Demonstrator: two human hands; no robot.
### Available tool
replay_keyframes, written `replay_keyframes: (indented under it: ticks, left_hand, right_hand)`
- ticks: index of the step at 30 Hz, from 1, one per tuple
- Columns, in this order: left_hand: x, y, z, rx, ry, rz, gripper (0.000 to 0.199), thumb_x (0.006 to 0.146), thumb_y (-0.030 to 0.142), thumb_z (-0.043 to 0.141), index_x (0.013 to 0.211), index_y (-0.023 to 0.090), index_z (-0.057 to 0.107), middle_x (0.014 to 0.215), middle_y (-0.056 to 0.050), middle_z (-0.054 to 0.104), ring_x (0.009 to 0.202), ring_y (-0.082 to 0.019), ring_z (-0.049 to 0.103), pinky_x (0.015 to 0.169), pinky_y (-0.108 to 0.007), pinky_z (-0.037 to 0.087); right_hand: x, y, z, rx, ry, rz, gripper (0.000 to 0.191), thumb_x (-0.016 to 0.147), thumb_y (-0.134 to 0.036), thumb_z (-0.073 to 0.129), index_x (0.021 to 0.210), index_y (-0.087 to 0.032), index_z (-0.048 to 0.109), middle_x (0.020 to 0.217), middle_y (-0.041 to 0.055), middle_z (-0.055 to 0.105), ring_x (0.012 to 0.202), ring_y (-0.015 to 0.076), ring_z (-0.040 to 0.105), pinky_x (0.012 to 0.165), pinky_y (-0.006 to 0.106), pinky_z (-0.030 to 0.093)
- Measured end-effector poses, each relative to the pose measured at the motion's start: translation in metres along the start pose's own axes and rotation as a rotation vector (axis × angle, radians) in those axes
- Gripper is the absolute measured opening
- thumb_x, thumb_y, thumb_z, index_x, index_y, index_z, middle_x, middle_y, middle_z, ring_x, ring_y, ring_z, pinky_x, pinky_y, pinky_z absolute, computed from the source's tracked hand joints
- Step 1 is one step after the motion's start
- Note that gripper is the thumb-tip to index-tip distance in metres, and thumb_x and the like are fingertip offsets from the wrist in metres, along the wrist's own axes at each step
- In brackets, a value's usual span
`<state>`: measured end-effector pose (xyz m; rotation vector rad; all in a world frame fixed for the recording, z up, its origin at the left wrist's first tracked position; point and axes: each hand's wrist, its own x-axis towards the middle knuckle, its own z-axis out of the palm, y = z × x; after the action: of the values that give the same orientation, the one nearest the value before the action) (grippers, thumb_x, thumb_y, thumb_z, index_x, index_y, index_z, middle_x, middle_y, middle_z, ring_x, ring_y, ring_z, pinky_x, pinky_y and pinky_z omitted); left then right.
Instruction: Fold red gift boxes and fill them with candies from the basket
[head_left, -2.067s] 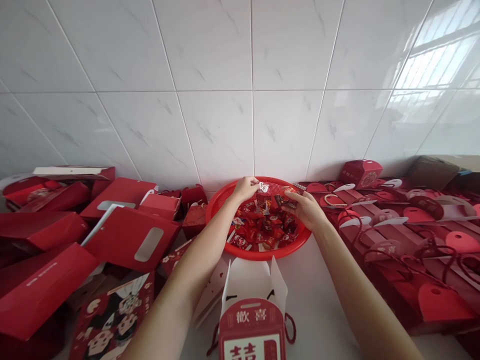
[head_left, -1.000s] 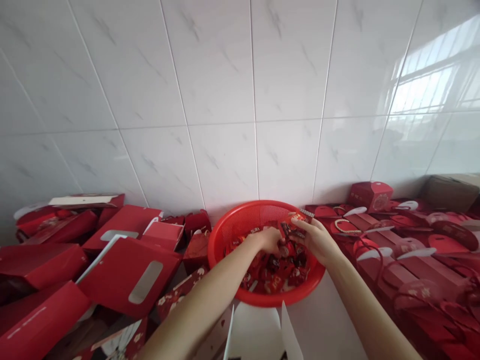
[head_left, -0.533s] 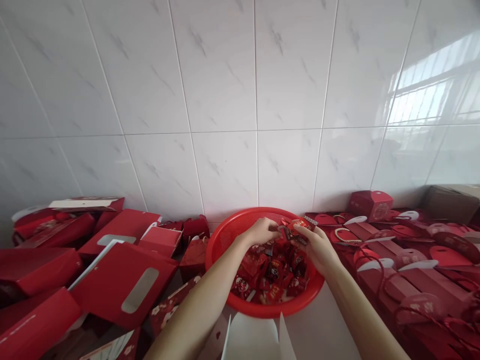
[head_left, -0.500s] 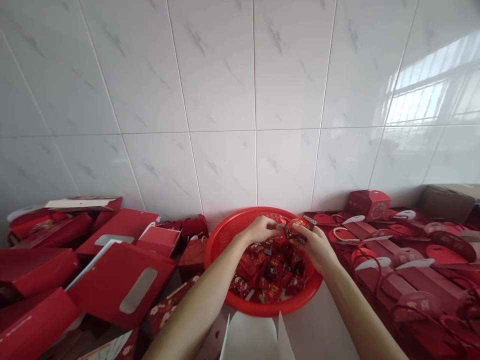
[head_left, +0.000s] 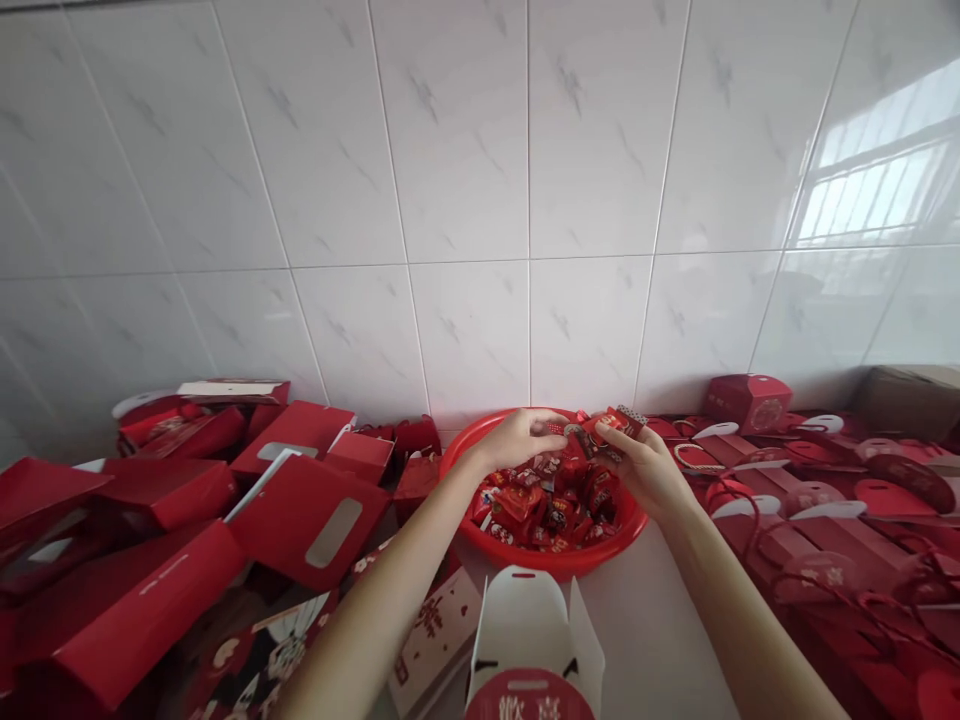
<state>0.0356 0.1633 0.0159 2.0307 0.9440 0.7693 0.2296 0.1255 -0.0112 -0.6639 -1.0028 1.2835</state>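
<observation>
A red plastic basket (head_left: pixel 517 562) with a perforated wall holds many red-wrapped candies (head_left: pixel 559 512). Above its far right rim, my right hand (head_left: pixel 646 462) is closed round several wrapped candies (head_left: pixel 606 432), pinched between thumb and fingers. Over the basket's back, my left hand (head_left: pixel 517 440) has its fingers stretched toward those candies, with a gap between thumb and fingers and nothing clearly in them. In front of the basket stands an open paper gift box (head_left: pixel 525 620), white inside, with a red rounded flap at the near side.
Red gift boxes (head_left: pixel 311 515) are heaped on the left. Rows of closed red boxes with cord handles (head_left: pixel 814 500) fill the right side. A brown cardboard box (head_left: pixel 911 400) stands at the far right, against the tiled wall (head_left: pixel 465 330) behind everything.
The view has tipped and turned slightly left, showing more of the open gift box. My left hand's fingers have moved apart from the candies; my right hand keeps its candies.
</observation>
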Motion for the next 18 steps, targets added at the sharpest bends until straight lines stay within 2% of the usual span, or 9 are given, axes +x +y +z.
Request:
replay_keyframes:
  ticks: [3, 7, 9, 13, 18]
  left_hand:
    - [-0.027, 0.018, -0.009, 0.02, 0.063, -0.061, 0.045, 0.087, 0.034, 0.065, 0.129, 0.018, 0.06, 0.091, -0.005, 0.072, 0.085, -0.019, 0.067, 0.081, -0.032, 0.05]
    - [-0.071, 0.043, -0.018, 0.088, 0.148, -0.045, 0.027, 0.085, 0.034, 0.066, 0.107, 0.018, 0.065, 0.097, -0.004, 0.071, 0.093, -0.019, 0.066, 0.086, -0.032, 0.05]
    - [-0.094, 0.052, -0.019, 0.157, 0.108, -0.052, 0.023, 0.085, 0.039, 0.065, 0.095, 0.018, 0.068, 0.098, -0.004, 0.072, 0.093, -0.02, 0.066, 0.083, -0.03, 0.049]
    - [-0.137, 0.063, -0.01, 0.335, -0.004, -0.185, 0.027, 0.085, 0.047, 0.064, 0.09, 0.023, 0.074, 0.092, -0.002, 0.074, 0.084, -0.019, 0.065, 0.07, -0.025, 0.045]
    - [-0.167, 0.074, 0.004, 0.427, -0.215, -0.304, 0.02, 0.084, 0.039, 0.062, 0.084, 0.026, 0.078, 0.082, 0.0, 0.074, 0.077, -0.018, 0.065, 0.063, -0.023, 0.04]
  right_hand:
    - [-0.013, -0.015, 0.011, -0.041, -0.042, -0.004, 0.036, 0.058, -0.038, 0.093, 0.081, -0.019, 0.073, 0.084, 0.0041, 0.074, 0.077, 0.0181, 0.067, 0.064, 0.026, 0.057]
    - [-0.038, -0.04, 0.025, -0.152, -0.162, -0.026, 0.033, 0.062, -0.037, 0.091, 0.084, -0.02, 0.074, 0.085, 0.0047, 0.074, 0.081, 0.0215, 0.069, 0.072, 0.03, 0.058]
    - [-0.053, -0.051, 0.032, -0.204, -0.267, -0.011, 0.029, 0.066, -0.037, 0.088, 0.085, -0.02, 0.074, 0.085, 0.0052, 0.074, 0.084, 0.0239, 0.07, 0.076, 0.034, 0.059]
    - [-0.079, -0.065, 0.046, -0.33, -0.46, 0.023, 0.023, 0.074, -0.035, 0.083, 0.089, -0.02, 0.075, 0.084, 0.0051, 0.073, 0.08, 0.0239, 0.069, 0.074, 0.037, 0.059]
    - [-0.096, -0.062, 0.059, -0.543, -0.691, -0.015, 0.021, 0.079, -0.032, 0.076, 0.096, -0.02, 0.074, 0.091, 0.0034, 0.072, 0.084, 0.0216, 0.066, 0.074, 0.031, 0.055]
